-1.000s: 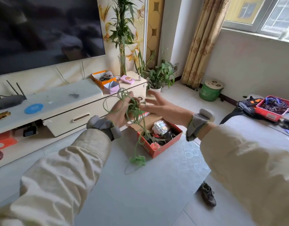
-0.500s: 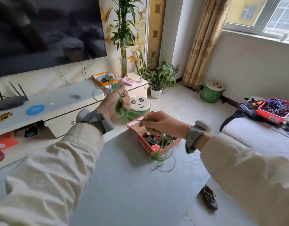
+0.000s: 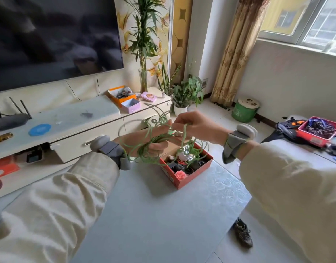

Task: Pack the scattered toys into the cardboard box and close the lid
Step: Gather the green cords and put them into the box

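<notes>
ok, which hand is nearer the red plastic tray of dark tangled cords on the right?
Right. The right hand, pinching the thin green cord, is left of the red tray; the left hand, gripping the cord's loops, lies farther left.

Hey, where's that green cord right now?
The green cord is mid-frame in the head view, bunched in the left hand and pinched by the right hand, just above-left of the open cardboard box, loops hanging over it.
</notes>
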A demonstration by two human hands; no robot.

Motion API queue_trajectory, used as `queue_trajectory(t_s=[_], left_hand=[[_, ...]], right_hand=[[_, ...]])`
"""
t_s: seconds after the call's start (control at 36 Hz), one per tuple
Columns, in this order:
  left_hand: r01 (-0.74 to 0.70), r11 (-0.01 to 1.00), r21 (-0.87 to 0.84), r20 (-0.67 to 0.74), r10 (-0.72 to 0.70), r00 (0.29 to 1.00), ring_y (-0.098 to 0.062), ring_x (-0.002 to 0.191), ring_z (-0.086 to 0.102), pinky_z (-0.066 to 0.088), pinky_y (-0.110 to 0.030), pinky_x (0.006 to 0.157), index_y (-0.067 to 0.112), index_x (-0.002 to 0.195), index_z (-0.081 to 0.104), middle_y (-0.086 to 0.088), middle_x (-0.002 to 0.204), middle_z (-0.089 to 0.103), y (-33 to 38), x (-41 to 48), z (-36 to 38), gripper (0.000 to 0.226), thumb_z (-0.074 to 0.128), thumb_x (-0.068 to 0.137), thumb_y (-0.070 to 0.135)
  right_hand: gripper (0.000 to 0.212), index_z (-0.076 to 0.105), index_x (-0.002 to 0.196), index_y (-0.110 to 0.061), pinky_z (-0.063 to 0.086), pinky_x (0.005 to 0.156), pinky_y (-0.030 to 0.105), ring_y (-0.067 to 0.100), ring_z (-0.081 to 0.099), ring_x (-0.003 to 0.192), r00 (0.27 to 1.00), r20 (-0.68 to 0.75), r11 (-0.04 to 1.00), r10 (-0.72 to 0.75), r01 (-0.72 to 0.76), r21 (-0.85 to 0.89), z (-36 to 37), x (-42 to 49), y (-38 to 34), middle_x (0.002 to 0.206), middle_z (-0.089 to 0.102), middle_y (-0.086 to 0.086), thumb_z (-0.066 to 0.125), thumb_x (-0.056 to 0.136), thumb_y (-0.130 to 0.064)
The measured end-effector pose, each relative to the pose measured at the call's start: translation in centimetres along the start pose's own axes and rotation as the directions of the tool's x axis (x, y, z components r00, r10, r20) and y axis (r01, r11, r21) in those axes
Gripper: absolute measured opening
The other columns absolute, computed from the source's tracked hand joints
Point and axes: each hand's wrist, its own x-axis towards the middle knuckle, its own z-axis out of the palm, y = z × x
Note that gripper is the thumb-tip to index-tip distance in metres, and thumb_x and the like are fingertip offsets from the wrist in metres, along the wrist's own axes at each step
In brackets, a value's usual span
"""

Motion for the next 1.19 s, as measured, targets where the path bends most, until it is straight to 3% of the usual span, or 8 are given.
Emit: queue_trajectory(t_s=[0.22,0.31,0.44,0.58,0.75,0.86,1.03,1.19], left_hand=[[0.045,0.953,0.300,-0.122,-0.009,0.992,-0.008,0.043,0.030,0.030,-0.016,0.043,0.015,0.061,0.057,0.000,0.051,0.033,-0.9,-0.2,0.1,0.037,0.047,0.097,0.017],[-0.028,0.982,0.188,-0.220,0.070,0.973,-0.013,0.051,0.037,0.039,-0.020,0.053,0.015,0.060,0.053,-0.001,0.055,0.037,-1.1,-0.5,-0.1,0.033,0.049,0.093,0.020],[-0.020,0.999,0.049,-0.230,0.030,0.973,-0.005,0.040,0.029,0.032,-0.016,0.047,0.012,0.063,0.055,0.009,0.040,0.031,-0.5,-0.6,-0.7,0.043,0.033,0.099,0.021],[-0.016,0.998,-0.057,-0.124,0.008,0.992,-0.003,0.035,0.029,0.030,-0.013,0.039,0.012,0.071,0.058,0.012,0.038,0.032,0.2,-0.2,-0.4,0.035,0.037,0.096,0.025],[-0.123,0.966,-0.226,-0.084,0.107,0.991,-0.001,0.036,0.032,0.030,-0.014,0.042,0.014,0.075,0.062,0.013,0.039,0.036,0.0,-1.0,-1.6,0.020,0.073,0.076,0.030],[-0.156,0.965,-0.213,-0.088,0.140,0.986,-0.001,0.037,0.032,0.017,-0.020,0.049,0.014,0.078,0.061,0.015,0.040,0.036,-0.1,-1.4,-2.3,0.021,0.071,0.078,0.032],[-0.128,0.984,-0.123,-0.114,0.114,0.987,0.001,0.037,0.030,0.007,-0.030,0.063,0.017,0.077,0.057,0.017,0.039,0.034,0.7,-1.6,-2.2,0.029,0.038,0.095,0.028],[-0.139,0.988,-0.073,-0.246,0.117,0.962,-0.001,0.036,0.028,0.008,-0.025,0.060,0.014,0.074,0.051,0.015,0.038,0.030,1.5,-1.7,-1.1,0.031,0.034,0.097,0.026]], right_hand=[[0.007,0.068,0.081,-0.017,0.031,0.053,0.023,0.012,0.040,0.058,0.999,0.013,0.999,-0.049,0.049,-0.002,-0.1,0.1,0.1,0.065,0.052,0.004,0.066,0.086,-0.022],[0.006,0.068,0.088,-0.023,0.031,0.052,0.020,0.010,0.041,0.057,0.998,0.060,1.000,-0.030,0.030,-0.002,-0.8,-0.7,-0.4,0.066,0.053,-0.006,0.065,0.087,-0.027],[0.069,0.026,0.145,-0.034,0.035,0.076,0.011,-0.009,0.046,0.084,0.927,0.356,0.976,0.115,-0.037,-0.216,-0.6,-1.9,-0.9,0.092,0.042,-0.026,0.062,0.087,-0.038],[0.106,0.010,0.149,-0.031,0.038,0.091,0.022,0.012,0.050,0.111,0.969,0.238,0.927,0.071,0.024,-0.375,1.0,-1.5,0.1,0.129,0.052,-0.005,0.076,0.068,-0.049],[0.054,0.052,0.130,-0.020,0.034,0.108,0.033,0.010,0.047,0.120,0.978,-0.185,0.995,-0.096,0.086,-0.058,1.2,-1.1,1.2,0.134,0.050,-0.005,0.071,0.080,-0.026],[0.047,0.057,0.122,-0.024,0.022,0.113,0.038,0.013,0.036,0.134,0.990,-0.057,0.967,-0.130,0.114,-0.226,1.0,-1.3,1.6,0.143,0.043,-0.006,0.072,0.079,-0.033],[0.074,0.045,0.137,-0.022,0.043,0.105,0.037,0.013,0.055,0.117,0.997,0.052,0.998,0.053,-0.055,0.026,2.9,-1.5,2.0,0.120,0.062,0.003,0.077,0.071,-0.035],[0.016,0.066,0.102,-0.005,0.058,0.072,0.029,0.022,0.065,0.081,0.990,0.073,0.985,0.123,-0.131,0.114,3.2,-1.6,0.8,0.094,0.069,0.013,0.062,0.089,-0.012]])
